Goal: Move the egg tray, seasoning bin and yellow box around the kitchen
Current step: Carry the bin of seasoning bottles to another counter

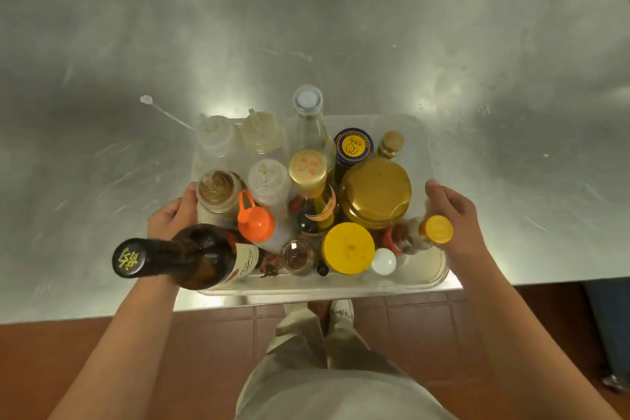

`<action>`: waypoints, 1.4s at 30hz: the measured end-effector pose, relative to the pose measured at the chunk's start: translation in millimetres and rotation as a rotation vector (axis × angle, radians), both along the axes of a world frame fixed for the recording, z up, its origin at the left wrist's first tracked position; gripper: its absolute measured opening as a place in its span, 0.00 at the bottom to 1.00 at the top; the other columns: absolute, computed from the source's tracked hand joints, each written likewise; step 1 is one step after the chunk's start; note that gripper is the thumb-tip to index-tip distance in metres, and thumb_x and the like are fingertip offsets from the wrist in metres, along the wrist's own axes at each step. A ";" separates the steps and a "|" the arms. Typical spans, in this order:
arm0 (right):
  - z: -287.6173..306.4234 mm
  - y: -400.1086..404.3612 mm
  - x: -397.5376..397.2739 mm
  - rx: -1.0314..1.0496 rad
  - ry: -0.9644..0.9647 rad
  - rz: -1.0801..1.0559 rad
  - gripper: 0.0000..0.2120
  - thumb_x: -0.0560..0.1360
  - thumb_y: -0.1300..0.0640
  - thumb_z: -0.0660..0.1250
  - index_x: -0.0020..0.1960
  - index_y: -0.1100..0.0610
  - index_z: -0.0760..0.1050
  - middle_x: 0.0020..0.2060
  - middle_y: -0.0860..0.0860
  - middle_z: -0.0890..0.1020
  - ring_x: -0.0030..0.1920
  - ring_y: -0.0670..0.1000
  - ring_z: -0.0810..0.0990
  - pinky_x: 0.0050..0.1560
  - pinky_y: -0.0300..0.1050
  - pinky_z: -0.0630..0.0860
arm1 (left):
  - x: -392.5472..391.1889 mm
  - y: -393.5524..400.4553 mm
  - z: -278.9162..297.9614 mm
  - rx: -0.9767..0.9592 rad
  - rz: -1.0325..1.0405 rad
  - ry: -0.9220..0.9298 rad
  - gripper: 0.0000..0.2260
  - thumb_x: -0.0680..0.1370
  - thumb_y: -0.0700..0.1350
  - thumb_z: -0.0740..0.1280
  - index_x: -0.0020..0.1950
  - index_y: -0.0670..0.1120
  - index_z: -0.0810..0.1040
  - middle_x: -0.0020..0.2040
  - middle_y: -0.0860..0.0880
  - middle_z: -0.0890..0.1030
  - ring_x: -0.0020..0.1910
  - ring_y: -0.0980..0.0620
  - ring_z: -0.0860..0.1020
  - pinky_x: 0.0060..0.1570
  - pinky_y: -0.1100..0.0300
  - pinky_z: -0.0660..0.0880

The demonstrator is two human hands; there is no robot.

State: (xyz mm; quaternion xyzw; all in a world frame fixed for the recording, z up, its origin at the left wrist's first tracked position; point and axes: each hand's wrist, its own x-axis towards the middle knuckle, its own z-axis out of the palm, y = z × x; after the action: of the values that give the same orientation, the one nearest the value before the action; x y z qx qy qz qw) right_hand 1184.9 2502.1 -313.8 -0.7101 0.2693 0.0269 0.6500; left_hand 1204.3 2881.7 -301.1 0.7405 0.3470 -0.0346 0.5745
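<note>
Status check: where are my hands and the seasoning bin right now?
Left hand and right hand on the short sides of the clear plastic seasoning bin. Bin at the steel counter edge, slightly overhanging. Dark brown glass bottle leans outward.

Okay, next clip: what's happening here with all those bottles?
A person stands at a steel counter with a clear plastic bin full of seasoning bottles and jars. The left hand and right hand are at the bin's two short sides, thumbs by the rim. The bin sits at the counter's near edge; whether it is being lifted or set down cannot be told.
</note>
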 end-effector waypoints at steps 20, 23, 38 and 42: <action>-7.8 -3.3 18.0 0.003 -0.054 -0.007 0.26 0.80 0.51 0.65 0.33 0.68 0.61 0.27 0.56 0.61 0.29 0.51 0.60 0.31 0.45 0.59 | 10.2 -7.7 -2.6 -0.043 0.068 -0.052 0.22 0.79 0.57 0.67 0.31 0.45 0.75 0.25 0.55 0.76 0.32 0.51 0.74 0.43 0.55 0.73; -6.2 -2.3 16.5 0.008 -0.052 -0.005 0.26 0.79 0.50 0.66 0.33 0.67 0.62 0.27 0.56 0.62 0.28 0.51 0.60 0.32 0.45 0.60 | 8.9 -7.4 -2.2 -0.051 0.090 -0.043 0.20 0.78 0.59 0.68 0.32 0.46 0.79 0.32 0.49 0.80 0.37 0.48 0.78 0.50 0.50 0.76; 19.1 2.5 -9.4 -0.076 0.052 -0.070 0.19 0.77 0.44 0.66 0.39 0.59 0.74 0.31 0.52 0.74 0.35 0.51 0.72 0.40 0.49 0.69 | -31.8 8.8 4.9 -0.214 0.120 0.020 0.06 0.80 0.48 0.65 0.49 0.46 0.78 0.46 0.45 0.80 0.49 0.45 0.78 0.56 0.49 0.74; 27.4 -0.9 -26.0 -0.073 0.054 -0.029 0.16 0.76 0.42 0.64 0.44 0.53 0.81 0.42 0.55 0.83 0.45 0.57 0.80 0.53 0.58 0.77 | -57.0 5.3 11.0 -0.133 0.127 -0.031 0.07 0.81 0.41 0.63 0.49 0.46 0.81 0.48 0.43 0.82 0.51 0.42 0.78 0.51 0.49 0.75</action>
State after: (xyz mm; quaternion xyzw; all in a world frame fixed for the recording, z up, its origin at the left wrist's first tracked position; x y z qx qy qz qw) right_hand 1158.8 2501.2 -286.4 -0.7284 0.2978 0.0269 0.6165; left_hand 1147.3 2887.0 -290.1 0.6777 0.3813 -0.0095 0.6287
